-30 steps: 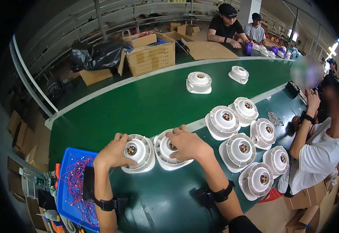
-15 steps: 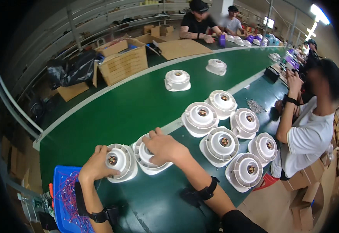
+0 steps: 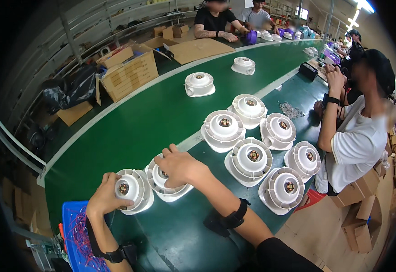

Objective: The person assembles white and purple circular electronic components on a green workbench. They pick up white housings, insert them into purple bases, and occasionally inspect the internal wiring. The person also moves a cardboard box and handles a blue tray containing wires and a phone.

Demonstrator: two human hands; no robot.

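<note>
My left hand grips the left side of a white round plastic housing, thumb and fingers curved about its rim. A brass-coloured metal part shows in the housing's raised centre. Just right of it, my right hand is closed over the top of a second white housing, covering most of its centre. The two housings sit side by side at the near edge of the green belt. To the right stands a group of several similar housings with the same brass-coloured centres.
A blue bin of red and purple wires stands beside my left forearm. Two more housings rest on the green conveyor belt. Small metal pieces lie in a pile. A co-worker in white sits at right; cardboard boxes stand beyond the belt.
The whole view has shifted, so most things appear farther left and higher. Both hands remain on the same two housings, with no clear movement of these.
</note>
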